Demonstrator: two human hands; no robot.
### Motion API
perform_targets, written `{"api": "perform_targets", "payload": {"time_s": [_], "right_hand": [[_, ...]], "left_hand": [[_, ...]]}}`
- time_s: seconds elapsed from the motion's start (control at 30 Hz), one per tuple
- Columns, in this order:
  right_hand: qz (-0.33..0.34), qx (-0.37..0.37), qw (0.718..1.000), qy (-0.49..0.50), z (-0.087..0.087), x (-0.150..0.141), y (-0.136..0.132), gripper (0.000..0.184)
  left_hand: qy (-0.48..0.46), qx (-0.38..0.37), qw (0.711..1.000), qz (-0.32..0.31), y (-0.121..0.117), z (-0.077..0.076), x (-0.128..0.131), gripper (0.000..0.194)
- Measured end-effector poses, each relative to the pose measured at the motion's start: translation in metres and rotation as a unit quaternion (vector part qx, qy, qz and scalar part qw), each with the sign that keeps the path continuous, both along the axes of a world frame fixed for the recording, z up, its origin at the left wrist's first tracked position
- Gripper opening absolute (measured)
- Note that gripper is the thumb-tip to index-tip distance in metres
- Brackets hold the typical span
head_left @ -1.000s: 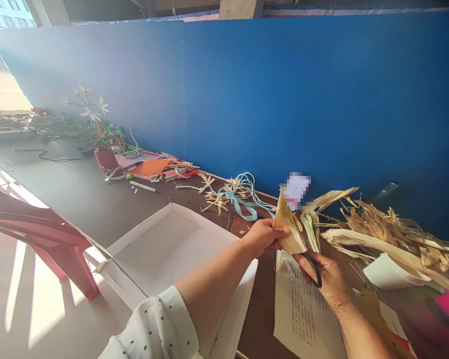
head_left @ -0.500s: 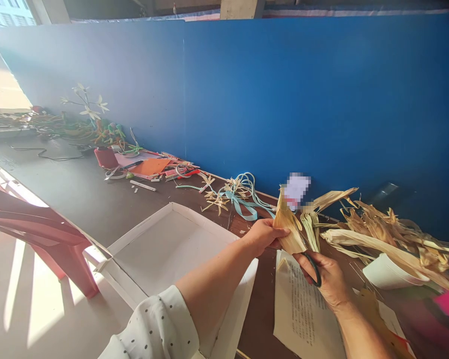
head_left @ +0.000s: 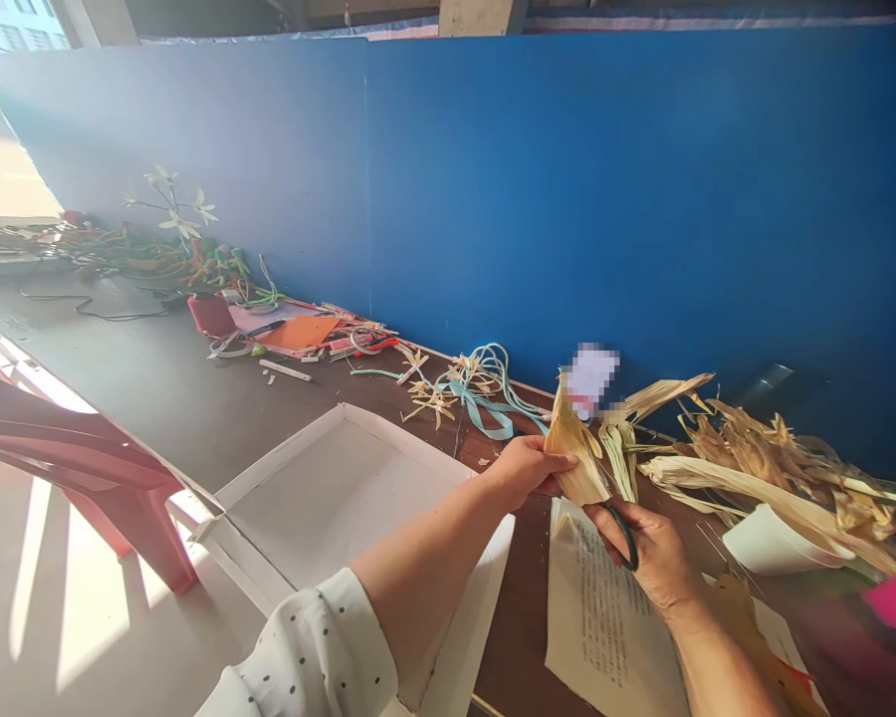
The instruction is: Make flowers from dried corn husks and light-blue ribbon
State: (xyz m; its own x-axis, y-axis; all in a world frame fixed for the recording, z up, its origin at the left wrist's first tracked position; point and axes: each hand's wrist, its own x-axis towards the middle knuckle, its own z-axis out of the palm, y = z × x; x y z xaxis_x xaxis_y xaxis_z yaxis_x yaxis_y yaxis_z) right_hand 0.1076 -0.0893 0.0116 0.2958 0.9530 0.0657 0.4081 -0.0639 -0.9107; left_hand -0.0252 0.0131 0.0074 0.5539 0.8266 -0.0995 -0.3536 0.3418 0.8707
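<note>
My left hand (head_left: 527, 470) pinches a dry corn husk (head_left: 576, 456) between thumb and fingers, holding it upright above the table. Just right of it, my right hand (head_left: 653, 553) is closed round the black handle of a pair of scissors (head_left: 627, 538). The scissors are at the husk's lower edge; their blades are hidden behind the husk and fingers. Below lies a printed sheet of paper (head_left: 604, 627). A heap of dry husks (head_left: 777, 448) is on the right, beside a tilted white cup (head_left: 784, 548).
A shallow white box lid (head_left: 299, 498) lies left of my arms. Husk flowers (head_left: 434, 398) and blue ribbon (head_left: 493, 423) rest near the blue partition (head_left: 493, 199). A red thread spool (head_left: 211, 315) stands farther left; a red plastic chair (head_left: 82, 468) is at the table's edge.
</note>
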Motion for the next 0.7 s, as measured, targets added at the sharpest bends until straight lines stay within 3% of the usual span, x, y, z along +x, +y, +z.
{"api": "perform_targets", "payload": {"time_s": [0.3, 0.5, 0.57, 0.7], "right_hand": [[0.001, 0.001, 1.0, -0.031, 0.001, 0.002, -0.001, 0.033], [0.037, -0.036, 0.999, -0.005, -0.001, 0.007, 0.002, 0.021], [0.021, -0.024, 0.999, 0.035, -0.004, 0.011, 0.004, 0.019], [-0.064, 0.033, 0.995, 0.073, -0.01, 0.024, 0.008, 0.035]], "left_hand": [[0.004, -0.001, 1.0, -0.001, 0.0, 0.001, 0.0, 0.023], [-0.001, -0.014, 1.0, 0.01, -0.001, 0.003, -0.001, 0.03], [-0.003, -0.017, 1.0, 0.019, 0.0, 0.004, -0.001, 0.033], [0.009, -0.005, 0.999, 0.032, 0.003, 0.002, -0.001, 0.034]]}}
